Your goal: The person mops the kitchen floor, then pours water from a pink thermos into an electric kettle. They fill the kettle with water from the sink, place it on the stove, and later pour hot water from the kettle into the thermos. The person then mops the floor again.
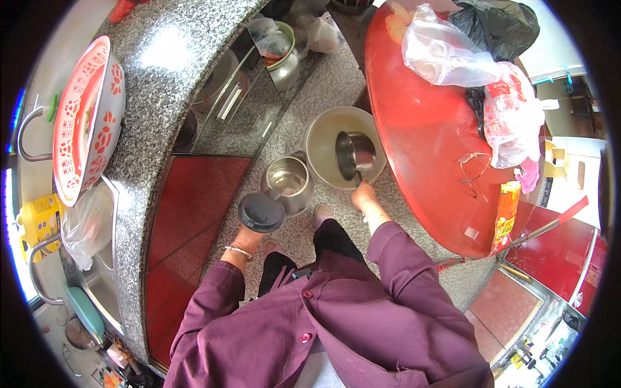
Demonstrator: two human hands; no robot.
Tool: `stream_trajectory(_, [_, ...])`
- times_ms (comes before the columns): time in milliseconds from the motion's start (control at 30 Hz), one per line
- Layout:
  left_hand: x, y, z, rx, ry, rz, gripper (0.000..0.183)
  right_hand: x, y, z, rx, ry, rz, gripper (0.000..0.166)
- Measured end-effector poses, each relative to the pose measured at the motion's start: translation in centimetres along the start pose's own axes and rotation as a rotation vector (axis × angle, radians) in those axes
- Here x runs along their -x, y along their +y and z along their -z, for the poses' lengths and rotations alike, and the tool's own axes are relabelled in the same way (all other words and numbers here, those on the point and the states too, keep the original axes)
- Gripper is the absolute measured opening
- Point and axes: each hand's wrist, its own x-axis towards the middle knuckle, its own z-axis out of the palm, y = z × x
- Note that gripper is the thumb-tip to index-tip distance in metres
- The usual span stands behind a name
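My right hand (365, 196) grips the dark handle of a metal ladle or small pot (358, 155). Its bowl is tilted inside a large pale bucket (318, 162), which seems to hold liquid. My left hand (246, 237) is below a round black lid (262, 212), with the fingers largely hidden under it. The lid is beside the open mouth of a metal kettle (298, 203) that stands on the floor, left of the bucket. Some clear liquid seems to lie inside the kettle.
A red round table (417, 160) with plastic bags (441, 53), glasses (473, 169) and an orange packet (505, 213) borders the bucket on the right. On the left, a speckled counter (140, 121) carries a red-patterned enamel basin (102, 126). My feet are just below the kettle.
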Motion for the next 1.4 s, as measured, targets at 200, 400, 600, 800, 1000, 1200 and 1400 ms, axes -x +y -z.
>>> stream_trajectory(200, [-1.4, -1.4, 0.3, 0.018, 0.085, 0.06, 0.069, -2.1, -0.9, -2.6, -0.053, 0.177, -0.01, 0.044])
stream_trajectory(400, [-2.5, -0.4, -0.4, -0.045, 0.043, -0.002, 0.068, -4.3, -0.6, -3.5, -0.034, 0.159, 0.098, 0.039])
stream_trajectory(600, [-3.4, -1.7, 0.5, -0.06, 0.059, 0.011, 0.056, -2.0, 0.5, -2.3, -0.738, -0.136, 0.058, 0.016])
stream_trajectory(800, [-3.1, -1.1, 2.3, -0.407, 0.018, -0.146, 0.045, 5.4, 0.0, 0.2, -1.007, -0.208, 0.089, 0.011])
stream_trajectory(1000, [-2.7, -2.2, 4.1, -0.44, 0.063, -0.313, 0.032, 12.4, -1.7, 2.3, -1.044, -0.199, 0.209, 0.018])
stream_trajectory(1200, [-0.5, -0.7, 3.7, -0.647, 0.065, -0.518, 0.029, 19.7, -3.6, 5.5, -0.846, -0.116, 0.311, 0.048])
stream_trajectory(1400, [-0.7, 2.3, 2.9, -1.584, 0.162, -1.178, 0.025, 24.2, -4.8, 8.0, -0.68, -0.089, 0.399, 0.057])
